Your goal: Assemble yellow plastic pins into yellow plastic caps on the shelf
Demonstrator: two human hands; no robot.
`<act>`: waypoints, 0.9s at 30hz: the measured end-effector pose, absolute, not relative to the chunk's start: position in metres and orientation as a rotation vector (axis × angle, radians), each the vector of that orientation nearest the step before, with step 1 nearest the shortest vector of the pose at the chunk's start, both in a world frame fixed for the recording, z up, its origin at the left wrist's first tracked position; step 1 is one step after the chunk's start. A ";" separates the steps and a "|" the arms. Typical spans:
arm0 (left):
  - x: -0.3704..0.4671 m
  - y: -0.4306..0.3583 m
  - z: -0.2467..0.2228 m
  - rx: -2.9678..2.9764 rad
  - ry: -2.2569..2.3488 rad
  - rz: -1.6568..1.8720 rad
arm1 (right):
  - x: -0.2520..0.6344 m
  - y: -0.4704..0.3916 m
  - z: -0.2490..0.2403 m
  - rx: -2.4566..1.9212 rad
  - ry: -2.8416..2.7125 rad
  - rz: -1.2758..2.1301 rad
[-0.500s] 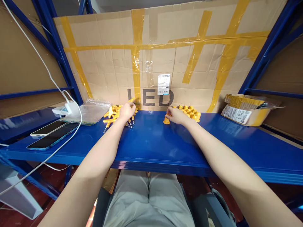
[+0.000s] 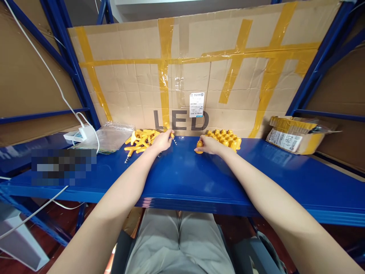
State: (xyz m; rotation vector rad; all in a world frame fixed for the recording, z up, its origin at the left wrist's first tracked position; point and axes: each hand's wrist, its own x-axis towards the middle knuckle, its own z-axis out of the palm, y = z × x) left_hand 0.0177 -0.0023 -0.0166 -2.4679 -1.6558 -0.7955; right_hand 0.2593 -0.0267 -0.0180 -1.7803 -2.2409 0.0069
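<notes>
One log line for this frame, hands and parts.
left hand: holds yellow screw part beside yellow parts pile | right hand: grips yellow cap near cap cluster | surface: blue shelf

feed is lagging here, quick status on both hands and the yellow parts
Left hand grip shut on yellow screw piece. Right hand grip shut on yellow cap. Nothing between them on blue shelf.

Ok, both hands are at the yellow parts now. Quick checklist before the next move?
1. Left hand holds one yellow screw piece: ok.
2. Right hand grips a yellow cap: ok.
3. Pile of screw pieces within reach: ok.
4. Cluster of caps upright on the blue shelf: ok.
5. Screw tip lined up with cap opening: cannot tell.
</notes>
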 end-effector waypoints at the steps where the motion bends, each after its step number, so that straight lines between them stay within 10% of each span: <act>1: 0.019 -0.002 -0.017 -2.473 -1.621 -0.766 | 0.258 -0.028 -0.018 -1.760 -2.245 0.018; 27: 0.038 -0.022 -0.017 -2.555 -1.505 -0.348 | 0.248 -0.044 -0.008 -1.500 -2.490 0.002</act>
